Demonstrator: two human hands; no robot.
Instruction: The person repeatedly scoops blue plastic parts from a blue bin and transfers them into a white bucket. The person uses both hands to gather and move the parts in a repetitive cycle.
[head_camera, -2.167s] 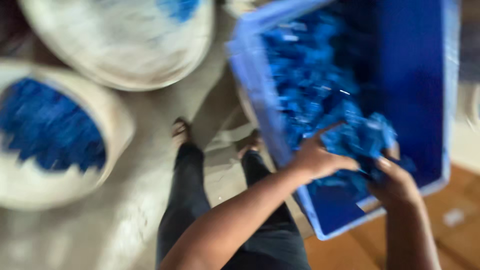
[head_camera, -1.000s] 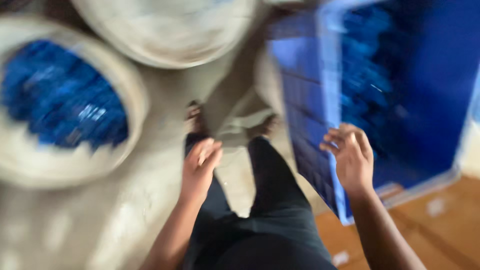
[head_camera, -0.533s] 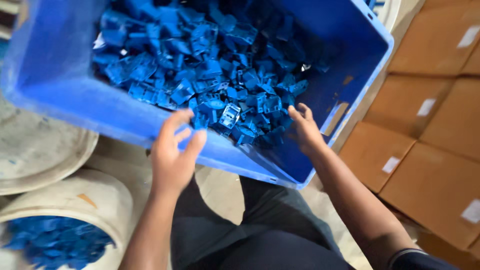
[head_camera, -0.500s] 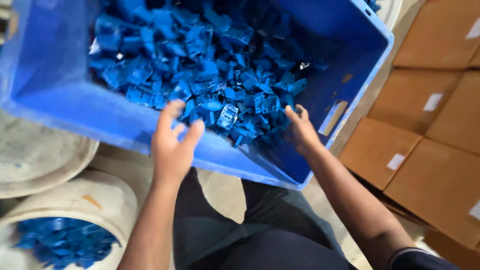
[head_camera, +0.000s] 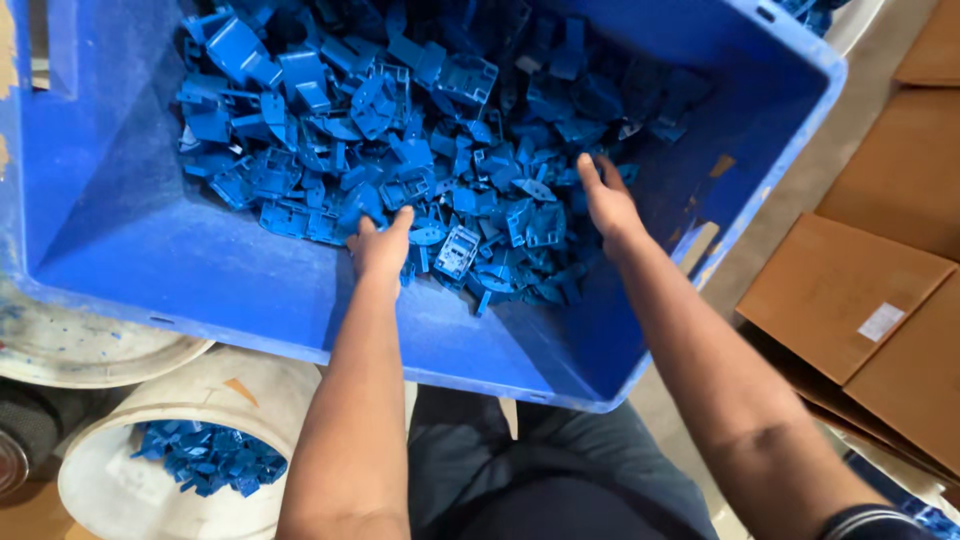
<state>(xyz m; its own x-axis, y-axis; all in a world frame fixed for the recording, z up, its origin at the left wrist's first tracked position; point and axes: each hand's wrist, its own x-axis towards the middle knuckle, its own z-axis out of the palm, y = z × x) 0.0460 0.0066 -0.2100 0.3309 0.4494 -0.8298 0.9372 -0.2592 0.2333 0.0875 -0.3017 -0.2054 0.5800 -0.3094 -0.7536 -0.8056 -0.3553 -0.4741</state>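
Blue crate (head_camera: 120, 260), both hands' fingertips buried in blue plastic parts (head_camera: 400, 130)

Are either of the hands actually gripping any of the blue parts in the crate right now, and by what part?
Cannot be told. Both the left hand and right hand are pressed into the blue plastic parts in the blue crate, fingertips buried; no grip shows.

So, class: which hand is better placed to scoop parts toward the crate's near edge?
Probably the left hand: it rests at the pile's near edge; the right hand reaches deeper.
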